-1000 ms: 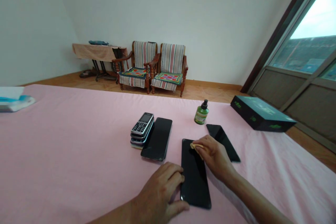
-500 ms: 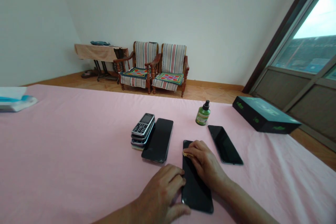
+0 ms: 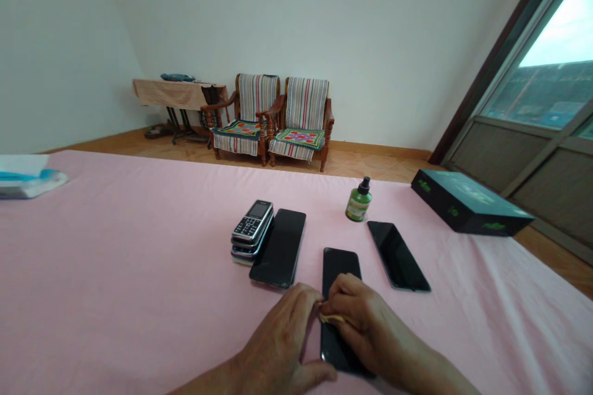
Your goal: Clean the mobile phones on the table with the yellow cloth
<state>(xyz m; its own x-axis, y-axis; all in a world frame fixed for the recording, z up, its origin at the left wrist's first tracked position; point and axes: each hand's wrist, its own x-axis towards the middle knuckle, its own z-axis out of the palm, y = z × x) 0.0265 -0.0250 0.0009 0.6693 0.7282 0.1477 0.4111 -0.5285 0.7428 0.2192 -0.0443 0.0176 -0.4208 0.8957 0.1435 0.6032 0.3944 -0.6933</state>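
A black smartphone (image 3: pixel 341 265) lies screen up on the pink cloth, partly hidden by my hands. My right hand (image 3: pixel 365 315) is closed on a small yellowish wiping cloth (image 3: pixel 334 318), pressed to the middle of the screen. At the phone's left edge is my left hand (image 3: pixel 287 336), fingers bent near the cloth and thumb stretched apart at the lower corner; it does not wrap round the phone. A second smartphone (image 3: pixel 280 247) lies left of it, beside a stack of keypad phones (image 3: pixel 252 228). To the right lies another smartphone (image 3: pixel 399 256).
A green bottle with a black cap (image 3: pixel 358 200) stands behind the phones. Further right sits a black box (image 3: pixel 467 203). A white and blue packet (image 3: pixel 30 178) lies at the far left of the pink-covered surface (image 3: pixel 139 259). Two wooden chairs (image 3: pixel 301 114) stand beyond its edge.
My right hand has slid down the screen toward me with the wiping cloth, uncovering the phone's top. My left fingers have shifted slightly upward and now meet the right hand.
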